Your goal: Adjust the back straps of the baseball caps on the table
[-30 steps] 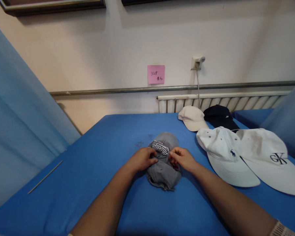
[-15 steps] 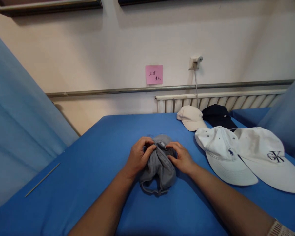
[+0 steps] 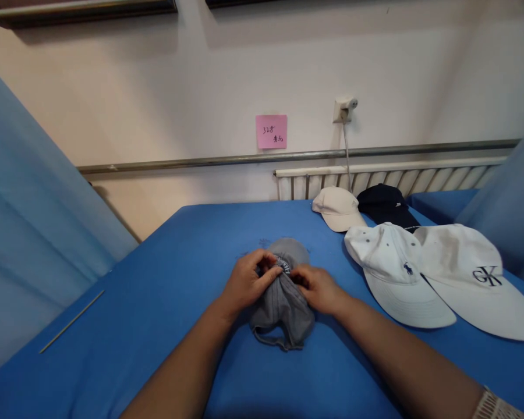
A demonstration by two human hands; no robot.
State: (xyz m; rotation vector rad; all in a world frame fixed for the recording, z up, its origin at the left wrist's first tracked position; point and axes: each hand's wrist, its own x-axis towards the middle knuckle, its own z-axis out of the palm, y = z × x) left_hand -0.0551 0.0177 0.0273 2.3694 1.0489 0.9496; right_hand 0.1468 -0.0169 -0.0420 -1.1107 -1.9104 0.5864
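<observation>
A grey baseball cap (image 3: 283, 311) lies on the blue-covered table, brim pointing away and its back strap opening toward me. White lettering shows on its front, partly covered by fingers. My left hand (image 3: 248, 279) pinches the crown fabric from the left, thumb and fingers closed on it. On the other side, my right hand (image 3: 318, 287) grips the cap near the lettering, its fingertips partly hidden in the folds. The crown is creased between both hands.
At the right lie a white cap with a horse logo (image 3: 388, 273), a white cap with letters (image 3: 467, 273), a cream cap (image 3: 337, 208) and a black cap (image 3: 386, 203). A thin stick (image 3: 72, 321) lies left. Blue curtains (image 3: 39, 192) hang beside the table (image 3: 157, 279); a radiator (image 3: 388, 174) stands behind.
Both hands have shifted slightly toward me on the grey cap. The right fingers have curled further into the fabric, and more of the white lettering and brim shows.
</observation>
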